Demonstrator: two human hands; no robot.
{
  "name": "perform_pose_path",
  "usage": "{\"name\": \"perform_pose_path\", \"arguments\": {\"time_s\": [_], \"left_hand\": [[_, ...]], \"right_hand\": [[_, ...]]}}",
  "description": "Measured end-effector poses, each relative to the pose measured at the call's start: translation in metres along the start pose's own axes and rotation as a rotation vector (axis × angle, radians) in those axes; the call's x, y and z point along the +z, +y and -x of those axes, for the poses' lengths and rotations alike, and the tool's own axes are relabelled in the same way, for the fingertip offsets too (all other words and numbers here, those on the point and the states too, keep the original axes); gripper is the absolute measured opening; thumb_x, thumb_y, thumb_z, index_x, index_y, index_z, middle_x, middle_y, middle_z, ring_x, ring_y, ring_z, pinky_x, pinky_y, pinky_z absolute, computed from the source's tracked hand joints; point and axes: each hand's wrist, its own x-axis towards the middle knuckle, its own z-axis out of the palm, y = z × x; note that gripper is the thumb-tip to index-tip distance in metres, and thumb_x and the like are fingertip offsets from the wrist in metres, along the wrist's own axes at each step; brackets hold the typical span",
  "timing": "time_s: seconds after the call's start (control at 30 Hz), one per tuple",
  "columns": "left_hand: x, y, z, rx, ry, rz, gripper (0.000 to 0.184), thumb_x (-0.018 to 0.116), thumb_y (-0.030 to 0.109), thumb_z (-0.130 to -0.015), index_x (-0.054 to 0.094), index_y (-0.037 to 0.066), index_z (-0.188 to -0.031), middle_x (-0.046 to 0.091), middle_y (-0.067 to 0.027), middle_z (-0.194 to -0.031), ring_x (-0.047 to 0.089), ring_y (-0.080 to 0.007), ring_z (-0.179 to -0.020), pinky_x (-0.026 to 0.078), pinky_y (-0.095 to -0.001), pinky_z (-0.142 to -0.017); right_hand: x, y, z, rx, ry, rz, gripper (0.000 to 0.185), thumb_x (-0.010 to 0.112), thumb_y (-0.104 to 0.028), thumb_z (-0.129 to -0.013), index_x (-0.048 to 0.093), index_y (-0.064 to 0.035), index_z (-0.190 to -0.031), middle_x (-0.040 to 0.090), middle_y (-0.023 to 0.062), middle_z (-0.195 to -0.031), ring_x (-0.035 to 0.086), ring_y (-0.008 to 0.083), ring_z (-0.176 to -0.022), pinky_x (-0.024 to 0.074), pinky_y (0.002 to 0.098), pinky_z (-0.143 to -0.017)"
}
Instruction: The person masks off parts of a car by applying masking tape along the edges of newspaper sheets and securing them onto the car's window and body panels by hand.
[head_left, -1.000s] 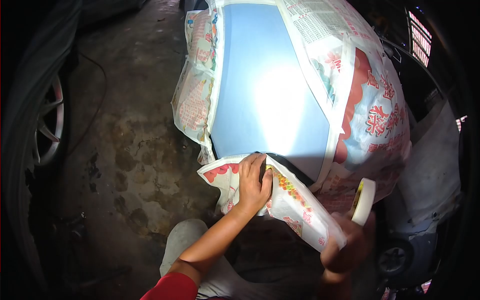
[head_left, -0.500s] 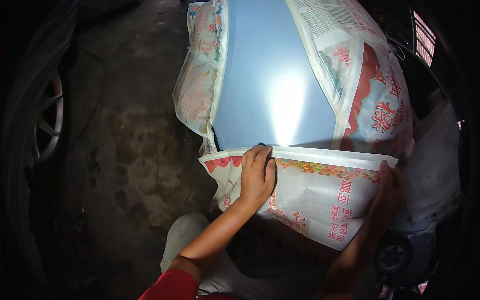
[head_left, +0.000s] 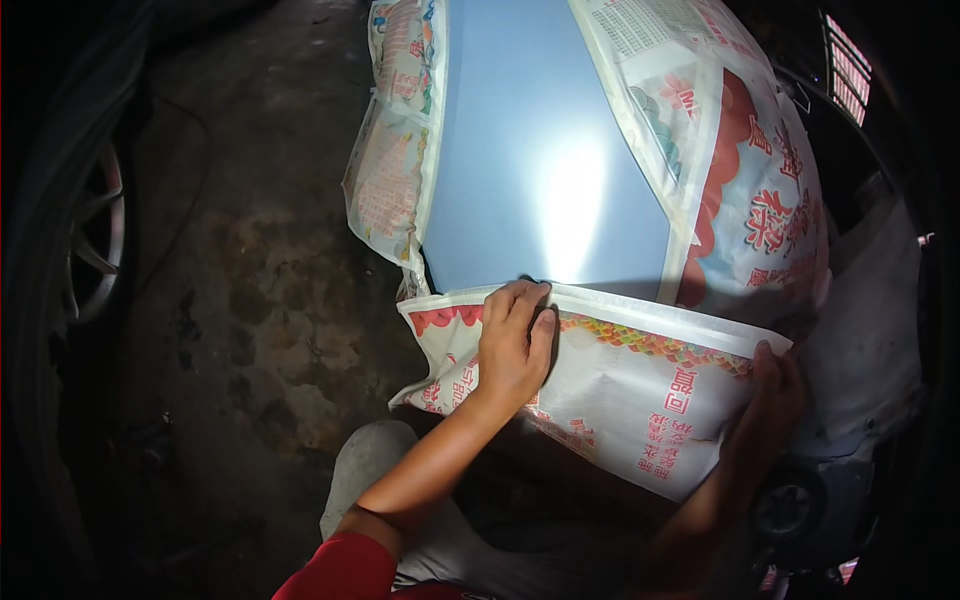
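Observation:
A printed paper sheet [head_left: 640, 400] with a pale tape strip [head_left: 660, 318] along its top edge lies across the lower end of a smooth blue-grey panel [head_left: 520, 170]. My left hand [head_left: 515, 340] presses on the strip near its middle, fingers bent together and thumb close beside them. My right hand [head_left: 772, 385], dim and partly shadowed, pinches the sheet's right upper corner. No tape roll can be made out there. More printed paper [head_left: 770, 210], taped down, covers the surface right of the panel, and another papered strip [head_left: 395, 180] borders it on the left.
A spoked wheel [head_left: 100, 240] stands at the far left beside a stained concrete floor [head_left: 270, 300]. My knee [head_left: 365, 470] is below the sheet. Another wheel [head_left: 785, 508] and a pale draped sheet [head_left: 865, 330] are at the right.
The right part of the sheet has swung up and been spread out rightward with my right hand. The tape roll seen earlier has gone from view. My left hand stays near the same place.

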Motion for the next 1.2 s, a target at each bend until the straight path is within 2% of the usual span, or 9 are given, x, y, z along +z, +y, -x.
{"name": "perform_pose_path", "arguments": {"time_s": [0.13,0.33,0.43,0.53,0.63,0.93,1.03,1.2], "left_hand": [[-0.002,0.001,-0.001,0.041,-0.020,-0.077,0.031,0.063,0.009,-0.095,0.065,-0.003,-0.123,0.063,-0.0203,-0.120,0.059,-0.0398,-0.113,0.048,-0.0467,-0.099],[-0.002,0.005,-0.002,0.060,-0.067,-0.150,0.030,0.060,0.007,-0.097,0.063,-0.003,-0.125,0.062,-0.0223,-0.122,0.059,-0.0401,-0.114,0.047,-0.0461,-0.101],[-0.003,0.005,-0.001,0.052,-0.076,-0.121,0.030,0.058,0.006,-0.098,0.063,-0.004,-0.126,0.062,-0.0223,-0.124,0.060,-0.0394,-0.116,0.046,-0.0442,-0.104],[0.001,-0.009,0.007,0.056,-0.031,-0.016,0.032,0.059,0.004,-0.096,0.064,-0.004,-0.126,0.063,-0.0226,-0.127,0.059,-0.0404,-0.118,0.045,-0.0470,-0.105],[0.002,-0.009,0.010,0.036,-0.041,-0.008,0.034,0.057,0.002,-0.096,0.063,-0.004,-0.128,0.063,-0.0232,-0.130,0.059,-0.0400,-0.121,0.045,-0.0462,-0.106],[0.000,-0.003,0.007,0.031,-0.081,-0.061,0.033,0.057,0.002,-0.097,0.062,-0.003,-0.130,0.060,-0.0227,-0.129,0.058,-0.0395,-0.120,0.045,-0.0454,-0.106],[-0.002,-0.004,0.006,0.041,-0.081,-0.056,0.032,0.056,0.002,-0.098,0.062,-0.003,-0.129,0.059,-0.0229,-0.129,0.058,-0.0392,-0.120,0.045,-0.0447,-0.106],[-0.002,-0.001,0.005,0.008,-0.083,-0.076,0.032,0.057,0.003,-0.098,0.062,-0.002,-0.129,0.059,-0.0210,-0.120,0.058,-0.0369,-0.114,0.046,-0.0425,-0.102]], "right_hand": [[-0.005,0.007,0.007,0.151,-0.017,-0.062,0.028,0.060,-0.025,-0.102,0.064,0.0014,-0.097,0.062,0.0045,-0.085,0.055,0.0130,-0.077,0.0454,0.0285,-0.072],[-0.002,0.034,0.007,0.218,0.026,-0.207,0.030,0.061,-0.028,-0.103,0.067,0.0016,-0.101,0.066,0.0057,-0.087,0.058,0.0115,-0.079,0.0479,0.0274,-0.075],[-0.003,0.044,0.006,0.206,0.034,-0.230,0.029,0.061,-0.027,-0.103,0.067,0.0018,-0.101,0.066,0.0054,-0.086,0.058,0.0118,-0.079,0.0474,0.0275,-0.075],[-0.004,0.047,0.005,0.216,0.015,-0.271,0.028,0.062,-0.025,-0.102,0.068,0.0021,-0.098,0.066,0.0051,-0.087,0.057,0.0117,-0.081,0.0468,0.0281,-0.077],[-0.005,0.055,0.001,0.142,0.015,-0.201,0.027,0.062,-0.023,-0.102,0.068,0.0024,-0.096,0.066,0.0044,-0.087,0.056,0.0119,-0.082,0.0458,0.0289,-0.079],[-0.008,0.069,-0.011,0.136,0.011,-0.224,0.028,0.063,-0.025,-0.101,0.069,0.0030,-0.100,0.066,0.0050,-0.089,0.056,0.0115,-0.086,0.0454,0.0294,-0.084],[-0.006,0.060,-0.010,0.189,-0.042,-0.337,0.026,0.064,-0.023,-0.101,0.070,0.0018,-0.100,0.067,0.0033,-0.089,0.056,0.0093,-0.086,0.0454,0.0281,-0.084],[-0.005,0.078,-0.011,0.169,-0.127,-0.456,0.018,0.068,-0.016,-0.100,0.071,0.0012,-0.104,0.070,0.0008,-0.091,0.058,0.0056,-0.084,0.0456,0.0239,-0.081]]}}
